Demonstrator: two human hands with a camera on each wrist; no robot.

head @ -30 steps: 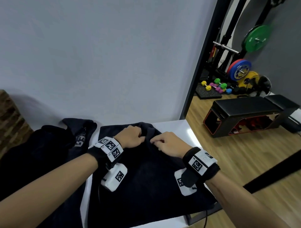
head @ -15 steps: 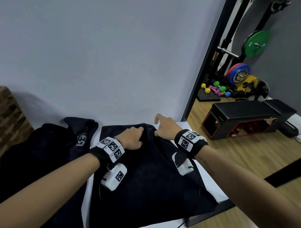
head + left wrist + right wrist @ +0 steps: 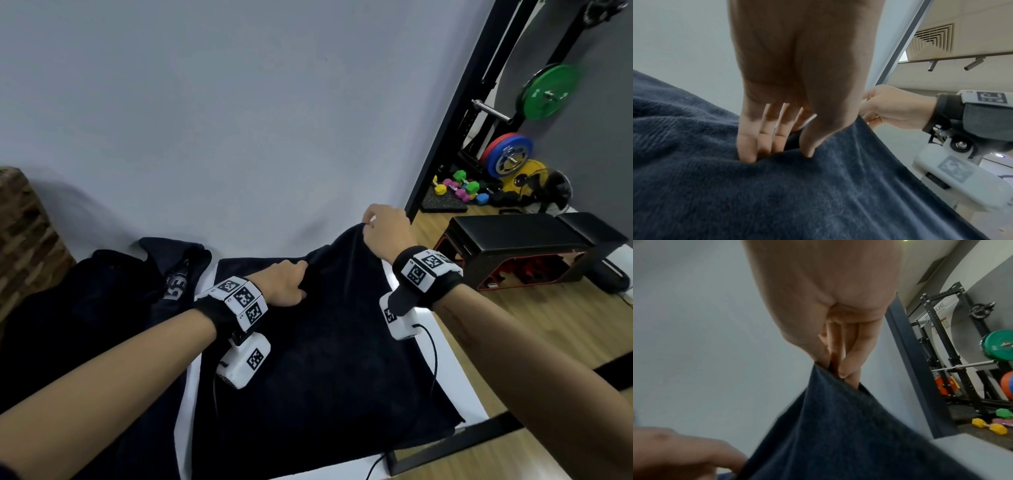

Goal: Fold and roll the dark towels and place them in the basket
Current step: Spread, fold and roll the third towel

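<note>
A dark navy towel (image 3: 325, 359) lies spread on the white table (image 3: 442, 346). My left hand (image 3: 303, 274) grips the towel's far edge near its middle, fingers and thumb dug into a fold of the towel (image 3: 797, 194) in the left wrist view, where the left hand (image 3: 777, 151) sits low on the cloth. My right hand (image 3: 368, 222) is raised above the table's far right corner and pinches the towel's far edge, pulling it up into a peak. In the right wrist view the right hand (image 3: 836, 369) holds the towel (image 3: 838, 434) between thumb and fingers.
A heap of other dark towels (image 3: 85, 308) lies on the left of the table. A brown wicker basket (image 3: 24, 233) stands at the far left edge. The grey wall is close behind. A black weight bench (image 3: 531, 240), dumbbells (image 3: 459, 188) and plates are on the floor to the right.
My right hand has slid from beside the left hand out to the right along the far edge and risen, lifting the towel. The left hand has stayed where it was.
</note>
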